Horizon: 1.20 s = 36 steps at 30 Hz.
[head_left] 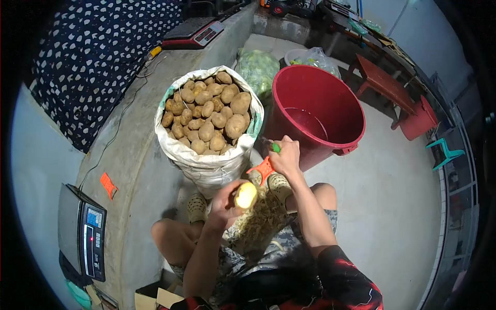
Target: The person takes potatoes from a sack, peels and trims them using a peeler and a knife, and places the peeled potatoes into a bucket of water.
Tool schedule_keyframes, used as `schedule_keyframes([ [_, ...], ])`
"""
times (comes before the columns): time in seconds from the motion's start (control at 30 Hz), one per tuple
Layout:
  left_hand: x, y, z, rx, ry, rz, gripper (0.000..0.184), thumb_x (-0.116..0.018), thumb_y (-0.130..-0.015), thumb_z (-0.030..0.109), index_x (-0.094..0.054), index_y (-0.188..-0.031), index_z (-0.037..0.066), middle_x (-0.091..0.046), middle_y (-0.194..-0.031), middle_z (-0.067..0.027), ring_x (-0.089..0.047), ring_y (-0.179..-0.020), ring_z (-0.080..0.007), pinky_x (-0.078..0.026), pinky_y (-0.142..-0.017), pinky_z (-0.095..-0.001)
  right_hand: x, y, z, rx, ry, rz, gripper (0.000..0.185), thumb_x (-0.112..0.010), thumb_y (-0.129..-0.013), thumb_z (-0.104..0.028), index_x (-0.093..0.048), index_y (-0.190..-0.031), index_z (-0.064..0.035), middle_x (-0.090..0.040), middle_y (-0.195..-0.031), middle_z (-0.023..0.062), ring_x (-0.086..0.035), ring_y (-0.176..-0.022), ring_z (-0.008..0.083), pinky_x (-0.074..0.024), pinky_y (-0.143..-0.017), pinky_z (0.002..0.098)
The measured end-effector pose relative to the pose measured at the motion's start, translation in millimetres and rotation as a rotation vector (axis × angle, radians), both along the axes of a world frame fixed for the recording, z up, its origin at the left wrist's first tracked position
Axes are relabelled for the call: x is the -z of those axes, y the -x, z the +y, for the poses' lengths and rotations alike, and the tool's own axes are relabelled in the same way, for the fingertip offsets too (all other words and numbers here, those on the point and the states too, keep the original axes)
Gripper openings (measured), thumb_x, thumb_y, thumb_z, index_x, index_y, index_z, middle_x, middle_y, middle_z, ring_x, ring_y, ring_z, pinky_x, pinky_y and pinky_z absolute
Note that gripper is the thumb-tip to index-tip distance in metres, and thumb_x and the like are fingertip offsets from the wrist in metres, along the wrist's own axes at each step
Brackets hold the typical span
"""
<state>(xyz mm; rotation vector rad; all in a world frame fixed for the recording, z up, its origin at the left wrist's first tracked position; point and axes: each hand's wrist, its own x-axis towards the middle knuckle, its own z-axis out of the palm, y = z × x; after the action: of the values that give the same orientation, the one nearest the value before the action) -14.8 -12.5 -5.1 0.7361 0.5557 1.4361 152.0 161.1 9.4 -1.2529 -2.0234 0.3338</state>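
Note:
My left hand (226, 200) is closed around a partly peeled potato (245, 196), its pale yellow flesh facing up. To its right, my right hand (284, 156) grips an orange peeler (262, 169), whose head points down toward the potato without touching it. A green piece (276, 148) with something dark beyond it also shows at the fingers of that hand; it looks like a small knife, but the fingers hide part of it. Potato peelings (258, 221) lie heaped on the floor between my legs. In front stands a white sack (206, 161) full of unpeeled potatoes (207, 109).
A large red tub (318, 88) with a little water stands right of the sack. Behind are a bag of green vegetables (257, 67) and a red bench (385, 82). On the left ledge sit another orange peeler (108, 184), a digital scale (93, 240) and a red scale (199, 36).

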Motion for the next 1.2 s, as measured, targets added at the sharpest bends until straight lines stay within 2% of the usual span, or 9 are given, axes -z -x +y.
schedule_keyframes([
  [0.13,1.4,0.9,2.6,0.073,-0.057,-0.112,0.077,-0.077,-0.074,0.008,-0.037,-0.138,-0.005,-0.054,-0.125,-0.0119,-0.054,-0.115,-0.0194,-0.043,-0.1,-0.0322,-10.2,4.3,-10.3,-0.034,0.277,0.195,0.019,-0.063,-0.074,-0.02,-0.066,-0.07,-0.0019,-0.052,-0.067,0.0187,-0.055,-0.066,0.0344,-0.0391,-0.063,0.0448],
  [0.2,1.4,-4.0,2.4,-0.07,0.001,-0.044,0.075,-0.074,-0.075,0.003,-0.036,-0.138,-0.006,-0.053,-0.126,-0.0117,-0.053,-0.117,-0.02,-0.043,-0.101,-0.033,-32.1,9.2,-31.0,-0.179,0.023,0.145,0.035,-0.063,-0.085,-0.023,-0.057,-0.064,0.0047,-0.046,-0.063,0.0168,-0.045,-0.057,0.0313,-0.0345,-0.057,0.0443],
  [0.27,5.6,-3.2,1.7,-0.081,-0.034,-0.008,0.072,-0.07,-0.075,-0.004,-0.035,-0.138,-0.007,-0.053,-0.126,-0.0119,-0.053,-0.118,-0.0199,-0.042,-0.101,-0.0335,-29.9,10.6,-29.8,-0.144,0.036,0.082,0.023,-0.063,-0.08,-0.021,-0.064,-0.068,-0.001,-0.049,-0.064,0.016,-0.05,-0.064,0.0298,-0.0345,-0.065,0.041],
  [0.47,-1.5,-1.0,-2.7,-0.023,-0.002,-0.154,0.087,-0.08,-0.069,0.024,-0.037,-0.137,-0.007,-0.053,-0.128,-0.014,-0.052,-0.121,-0.0251,-0.04,-0.105,-0.0395,7.8,0.6,0.3,0.049,0.245,0.138,0.017,-0.062,-0.073,-0.019,-0.067,-0.069,-0.0036,-0.05,-0.064,0.0179,-0.051,-0.065,0.0326,-0.0354,-0.06,0.0427],
  [0.63,4.6,-5.8,2.8,-0.085,-0.061,0.019,0.074,-0.073,-0.076,-0.001,-0.035,-0.138,-0.005,-0.053,-0.122,-0.0099,-0.054,-0.112,-0.0175,-0.046,-0.097,-0.0323,-35.9,11.0,-32.5,-0.159,0.087,0.121,0.017,-0.062,-0.068,-0.021,-0.066,-0.066,-0.0044,-0.046,-0.062,0.0165,-0.05,-0.065,0.0309,-0.0347,-0.062,0.0427],
  [0.73,1.6,-4.9,-2.8,-0.06,-0.001,0.029,0.074,-0.075,-0.074,0.004,-0.037,-0.137,-0.004,-0.054,-0.122,-0.0102,-0.055,-0.111,-0.0181,-0.046,-0.096,-0.0326,-18.2,4.5,-18.1,-0.13,-0.016,0.071,0.019,-0.062,-0.068,-0.025,-0.066,-0.065,-0.0068,-0.047,-0.062,0.0158,-0.05,-0.067,0.0286,-0.0332,-0.067,0.0416],
  [0.83,-7.9,3.7,-4.7,0.031,0.003,-0.042,0.077,-0.079,-0.073,0.015,-0.039,-0.136,-0.004,-0.054,-0.122,-0.0106,-0.055,-0.111,-0.019,-0.045,-0.097,-0.0324,-0.3,-1.3,3.0,0.048,0.336,0.199,0.018,-0.063,-0.068,-0.023,-0.065,-0.065,-0.0052,-0.048,-0.062,0.017,-0.05,-0.067,0.0284,-0.034,-0.067,0.0409],
  [1.07,-4.8,-2.2,-3.0,-0.07,-0.009,0.143,0.08,-0.081,-0.072,0.018,-0.039,-0.136,-0.004,-0.053,-0.125,-0.0124,-0.055,-0.115,-0.0198,-0.044,-0.099,-0.0335,-29.5,4.0,-26.3,-0.141,-0.003,0.01,0.027,-0.062,-0.066,-0.019,-0.076,-0.087,-0.0107,-0.051,-0.067,0.0173,-0.051,-0.067,0.0323,-0.0372,-0.068,0.0433],
  [1.2,-0.4,6.8,-7.9,0.051,-0.024,-0.13,0.081,-0.081,-0.069,0.017,-0.04,-0.135,-0.004,-0.052,-0.126,-0.0132,-0.053,-0.117,-0.0229,-0.045,-0.1,-0.0358,1.8,-7.9,7.1,0.068,0.304,0.189,0.028,-0.065,-0.08,-0.026,-0.067,-0.071,0.0,-0.052,-0.069,0.0205,-0.052,-0.065,0.0378,-0.0374,-0.061,0.0445],
])
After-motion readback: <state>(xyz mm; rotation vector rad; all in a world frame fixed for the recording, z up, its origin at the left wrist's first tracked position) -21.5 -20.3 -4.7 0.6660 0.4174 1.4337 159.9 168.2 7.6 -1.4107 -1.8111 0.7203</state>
